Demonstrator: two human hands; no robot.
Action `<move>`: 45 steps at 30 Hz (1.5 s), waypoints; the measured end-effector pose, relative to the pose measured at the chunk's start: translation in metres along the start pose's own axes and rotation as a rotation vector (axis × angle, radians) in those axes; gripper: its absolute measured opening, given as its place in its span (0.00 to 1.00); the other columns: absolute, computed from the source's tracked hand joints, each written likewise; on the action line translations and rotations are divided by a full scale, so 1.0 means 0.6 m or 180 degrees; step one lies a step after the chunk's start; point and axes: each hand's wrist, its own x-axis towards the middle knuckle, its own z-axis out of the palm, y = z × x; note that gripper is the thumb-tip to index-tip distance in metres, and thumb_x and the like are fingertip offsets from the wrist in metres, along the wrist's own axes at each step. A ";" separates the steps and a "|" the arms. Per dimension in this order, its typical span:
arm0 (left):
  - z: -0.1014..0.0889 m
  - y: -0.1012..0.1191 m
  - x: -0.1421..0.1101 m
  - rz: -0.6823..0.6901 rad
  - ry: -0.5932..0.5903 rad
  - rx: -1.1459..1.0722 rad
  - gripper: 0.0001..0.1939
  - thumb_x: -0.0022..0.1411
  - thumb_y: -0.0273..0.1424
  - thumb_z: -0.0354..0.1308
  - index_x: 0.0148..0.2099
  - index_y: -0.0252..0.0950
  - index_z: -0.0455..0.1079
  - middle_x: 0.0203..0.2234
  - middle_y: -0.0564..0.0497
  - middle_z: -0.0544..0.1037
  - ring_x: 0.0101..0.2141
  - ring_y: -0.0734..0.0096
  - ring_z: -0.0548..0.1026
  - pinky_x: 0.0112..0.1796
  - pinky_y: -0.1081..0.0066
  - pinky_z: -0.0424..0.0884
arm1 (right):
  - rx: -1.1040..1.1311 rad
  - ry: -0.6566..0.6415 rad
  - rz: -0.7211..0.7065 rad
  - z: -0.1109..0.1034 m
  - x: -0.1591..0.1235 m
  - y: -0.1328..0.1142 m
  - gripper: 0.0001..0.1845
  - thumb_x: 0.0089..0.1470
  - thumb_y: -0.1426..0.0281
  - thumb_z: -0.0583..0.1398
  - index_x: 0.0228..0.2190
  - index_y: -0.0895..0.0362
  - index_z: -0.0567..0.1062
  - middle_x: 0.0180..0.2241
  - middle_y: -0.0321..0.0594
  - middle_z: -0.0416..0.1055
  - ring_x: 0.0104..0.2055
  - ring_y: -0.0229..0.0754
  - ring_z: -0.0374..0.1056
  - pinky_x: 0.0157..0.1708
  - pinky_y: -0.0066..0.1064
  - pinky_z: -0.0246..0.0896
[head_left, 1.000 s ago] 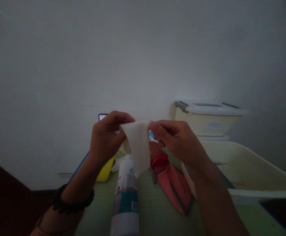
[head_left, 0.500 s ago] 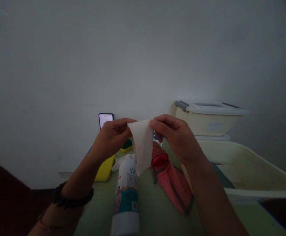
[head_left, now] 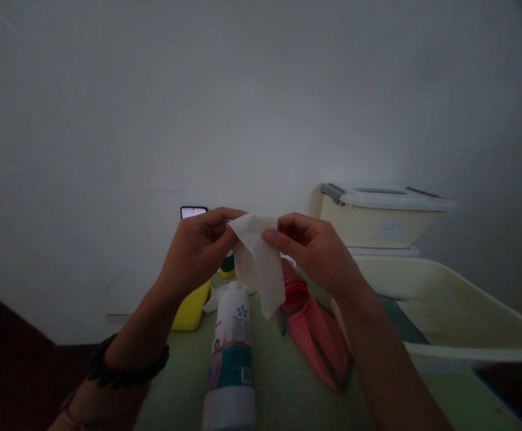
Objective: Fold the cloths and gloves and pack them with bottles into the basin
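Note:
Between my hands hangs a thin white tissue (head_left: 263, 272), its lower end dangling above the table. My left hand (head_left: 200, 245) pinches its upper left corner, the fingertips partly hidden behind it. My right hand (head_left: 317, 248) grips the upper right part, with the thumb lying on the front. Just below the tissue stands a white bottle (head_left: 231, 359) with a green label. Behind the tissue and to its right lies a red patterned cloth item with dark edging (head_left: 317, 341).
A yellow object (head_left: 192, 310) and a green-and-yellow sponge (head_left: 227, 266) sit behind my left hand. A phone (head_left: 193, 212) leans on the wall. At right are a cream tub (head_left: 463, 299) and a lidded storage box (head_left: 378, 218), beside a green tabletop (head_left: 288, 383).
My right thumb has slid left and slightly down over the tissue. The tissue's top now folds, and its hanging end has swung to the right. My left hand has shifted slightly.

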 end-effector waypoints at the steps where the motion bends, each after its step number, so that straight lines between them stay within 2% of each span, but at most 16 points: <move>1: 0.000 0.001 0.001 0.0018 -0.0021 -0.0011 0.08 0.53 0.31 0.62 0.35 0.33 0.77 0.21 0.52 0.77 0.21 0.76 0.72 0.22 0.79 0.68 | -0.0153 0.0099 -0.0110 0.000 0.000 0.000 0.11 0.48 0.62 0.64 0.27 0.57 0.73 0.31 0.37 0.71 0.31 0.36 0.65 0.28 0.28 0.60; 4: -0.001 0.004 0.003 0.0076 -0.0108 -0.0156 0.06 0.53 0.30 0.62 0.33 0.33 0.75 0.23 0.52 0.78 0.23 0.76 0.73 0.24 0.79 0.70 | -0.0180 0.0131 -0.0398 -0.001 0.000 -0.001 0.08 0.48 0.66 0.64 0.26 0.57 0.72 0.45 0.41 0.69 0.41 0.38 0.66 0.37 0.30 0.62; 5: -0.001 0.005 0.004 0.0072 -0.0140 -0.0218 0.05 0.53 0.30 0.62 0.32 0.33 0.75 0.23 0.52 0.78 0.23 0.76 0.73 0.24 0.79 0.70 | -0.0088 0.0034 -0.0418 -0.001 -0.001 -0.001 0.07 0.49 0.66 0.63 0.26 0.57 0.72 0.44 0.41 0.70 0.42 0.38 0.66 0.39 0.31 0.62; 7: -0.001 0.007 0.006 0.0025 -0.0191 -0.0337 0.05 0.52 0.30 0.62 0.32 0.34 0.74 0.24 0.52 0.77 0.23 0.76 0.73 0.24 0.79 0.70 | -0.0011 -0.0072 -0.0407 -0.001 -0.001 -0.002 0.07 0.50 0.66 0.63 0.26 0.57 0.73 0.36 0.38 0.73 0.37 0.37 0.67 0.38 0.31 0.62; 10: -0.002 0.007 0.008 -0.0114 -0.0246 -0.0488 0.05 0.52 0.29 0.63 0.33 0.34 0.73 0.24 0.53 0.77 0.24 0.76 0.73 0.25 0.79 0.71 | -0.0065 0.0104 -0.0449 -0.001 -0.002 -0.002 0.07 0.48 0.66 0.64 0.26 0.57 0.73 0.26 0.33 0.71 0.31 0.35 0.66 0.34 0.29 0.61; 13: -0.006 0.003 0.009 -0.0289 -0.0344 -0.0693 0.05 0.52 0.29 0.63 0.33 0.34 0.73 0.25 0.53 0.77 0.25 0.76 0.74 0.26 0.78 0.72 | 0.0071 0.0212 -0.0405 -0.003 -0.001 -0.002 0.07 0.45 0.68 0.66 0.24 0.57 0.74 0.26 0.32 0.72 0.30 0.34 0.67 0.34 0.28 0.62; 16: -0.011 -0.003 0.009 -0.0390 -0.0366 -0.0921 0.05 0.53 0.30 0.63 0.34 0.35 0.73 0.25 0.53 0.77 0.25 0.76 0.74 0.27 0.77 0.72 | 0.0217 0.0135 -0.0222 -0.006 -0.001 -0.002 0.07 0.43 0.68 0.67 0.24 0.57 0.74 0.25 0.32 0.73 0.29 0.34 0.68 0.32 0.28 0.64; 23: -0.007 -0.002 0.005 -0.0460 -0.0348 -0.1237 0.07 0.54 0.32 0.63 0.36 0.36 0.70 0.17 0.58 0.73 0.16 0.82 0.66 0.16 0.82 0.61 | 0.0555 -0.0187 -0.0091 0.000 0.000 0.002 0.08 0.44 0.68 0.66 0.27 0.57 0.73 0.27 0.33 0.72 0.29 0.33 0.68 0.34 0.28 0.66; 33: -0.002 0.001 0.006 -0.0616 -0.0235 -0.1148 0.06 0.53 0.32 0.61 0.33 0.36 0.74 0.21 0.54 0.73 0.21 0.77 0.68 0.21 0.78 0.65 | 0.0796 0.0033 -0.0105 0.010 -0.003 -0.002 0.09 0.43 0.69 0.67 0.29 0.55 0.74 0.29 0.33 0.75 0.31 0.35 0.70 0.36 0.31 0.69; 39: -0.001 -0.002 0.005 -0.0581 -0.0228 -0.1127 0.05 0.54 0.32 0.61 0.32 0.35 0.74 0.19 0.56 0.73 0.19 0.80 0.67 0.20 0.79 0.63 | 0.0532 0.0266 -0.0170 0.008 -0.003 -0.004 0.07 0.47 0.65 0.65 0.28 0.56 0.78 0.28 0.35 0.77 0.28 0.34 0.70 0.30 0.26 0.67; 42: 0.000 -0.003 0.005 -0.0514 -0.0285 -0.1109 0.06 0.55 0.33 0.60 0.30 0.36 0.74 0.17 0.57 0.70 0.18 0.80 0.64 0.18 0.80 0.60 | 0.0564 0.0224 -0.0083 0.008 -0.002 -0.002 0.07 0.44 0.66 0.67 0.28 0.56 0.78 0.28 0.35 0.77 0.29 0.34 0.70 0.31 0.27 0.67; 45: -0.001 -0.007 0.005 -0.0535 -0.0330 -0.1104 0.06 0.56 0.33 0.59 0.31 0.35 0.73 0.19 0.56 0.71 0.19 0.79 0.66 0.20 0.79 0.63 | 0.0581 0.0281 -0.0016 0.009 -0.001 0.000 0.08 0.41 0.67 0.68 0.26 0.57 0.77 0.26 0.34 0.76 0.28 0.35 0.70 0.31 0.29 0.68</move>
